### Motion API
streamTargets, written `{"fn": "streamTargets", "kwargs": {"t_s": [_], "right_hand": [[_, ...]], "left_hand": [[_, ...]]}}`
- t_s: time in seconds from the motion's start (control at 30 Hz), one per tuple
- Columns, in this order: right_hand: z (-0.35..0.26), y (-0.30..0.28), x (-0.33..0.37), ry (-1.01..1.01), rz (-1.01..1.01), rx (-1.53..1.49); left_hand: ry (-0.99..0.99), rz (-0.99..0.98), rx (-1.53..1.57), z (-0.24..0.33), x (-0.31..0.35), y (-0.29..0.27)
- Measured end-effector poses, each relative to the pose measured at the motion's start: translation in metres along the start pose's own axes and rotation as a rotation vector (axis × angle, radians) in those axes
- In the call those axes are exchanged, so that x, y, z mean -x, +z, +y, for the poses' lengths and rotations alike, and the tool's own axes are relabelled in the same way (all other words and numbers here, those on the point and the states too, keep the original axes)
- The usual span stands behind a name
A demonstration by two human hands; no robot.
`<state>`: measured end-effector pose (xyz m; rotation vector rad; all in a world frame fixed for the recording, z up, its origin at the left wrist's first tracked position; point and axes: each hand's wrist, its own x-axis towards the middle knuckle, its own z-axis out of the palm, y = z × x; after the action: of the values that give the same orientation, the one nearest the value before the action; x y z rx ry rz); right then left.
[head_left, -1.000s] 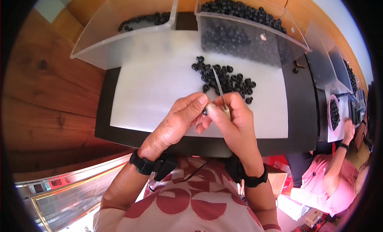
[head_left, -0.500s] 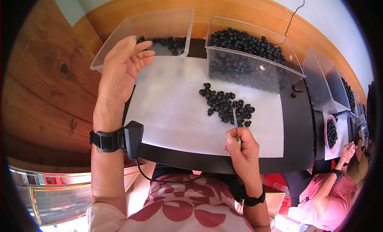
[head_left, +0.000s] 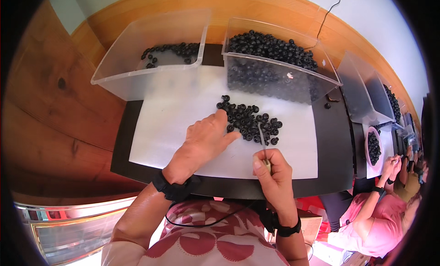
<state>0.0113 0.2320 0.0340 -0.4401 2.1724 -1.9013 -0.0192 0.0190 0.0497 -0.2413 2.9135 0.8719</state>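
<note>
My right hand (head_left: pixel 276 174) is closed around the pale handle of a small thin-bladed knife (head_left: pixel 262 137). Its blade points away from me, over the near part of a loose pile of small black round parts with knobbed ends (head_left: pixel 247 117). My left hand (head_left: pixel 204 140) is at the pile's left edge, back of the hand up. Thumb and forefinger are apart there, the other fingers partly hidden beneath the hand, and no part shows in its grasp. The pile lies on a white sheet (head_left: pixel 169 128) covering much of the black table.
A clear bin (head_left: pixel 137 76) with some black parts stands far left; a fuller clear bin (head_left: pixel 279 76) stands behind the pile. To the right are another bin (head_left: pixel 366 96), a pink bowl of parts (head_left: pixel 368 149) and a co-worker in pink (head_left: pixel 366 220). A wooden wall flanks the left.
My left hand has come down from the left bin, moving right and nearer to me, to the pile's edge. My right hand still holds the knife in about the same place.
</note>
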Motion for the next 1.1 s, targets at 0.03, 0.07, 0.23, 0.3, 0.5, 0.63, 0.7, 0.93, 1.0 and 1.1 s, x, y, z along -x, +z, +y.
{"fn": "streamTargets", "kwargs": {"t_s": [0.03, 0.07, 0.23, 0.3, 0.5, 0.63, 0.7, 0.93, 1.0, 1.1], "right_hand": [[0.0, -0.001, 0.0, -0.011, 0.002, 0.015], [0.0, -0.002, 0.001, -0.021, 0.004, 0.03], [0.001, -0.005, -0.002, -0.034, -0.007, 0.031], [0.005, -0.008, -0.006, -0.041, -0.011, 0.057], [0.005, -0.007, -0.008, -0.007, -0.017, 0.036], [0.01, -0.008, -0.008, 0.012, 0.013, 0.004], [0.007, -0.01, -0.009, 0.039, 0.026, -0.027], [-0.007, -0.001, -0.021, 0.145, -0.079, -0.258], [-0.005, 0.003, -0.024, 0.126, -0.083, -0.225], [-0.006, 0.009, -0.027, 0.095, -0.097, -0.256]], "left_hand": [[0.013, 0.01, -0.049, -0.002, -0.003, 0.007], [0.026, 0.02, -0.097, -0.003, -0.006, 0.012], [0.08, 0.032, -0.154, -0.011, -0.005, 0.018], [0.093, 0.057, -0.146, -0.012, -0.004, 0.019], [0.129, 0.095, -0.114, -0.009, -0.007, 0.025], [0.163, 0.114, -0.109, -0.013, -0.005, 0.024], [0.157, 0.049, 0.109, -0.017, 0.003, 0.019], [-0.033, -0.373, 1.092, -0.011, 0.033, -0.009], [-0.034, -0.414, 1.234, -0.012, 0.035, -0.007], [-0.022, -0.474, 1.389, -0.017, 0.037, 0.0]]}}
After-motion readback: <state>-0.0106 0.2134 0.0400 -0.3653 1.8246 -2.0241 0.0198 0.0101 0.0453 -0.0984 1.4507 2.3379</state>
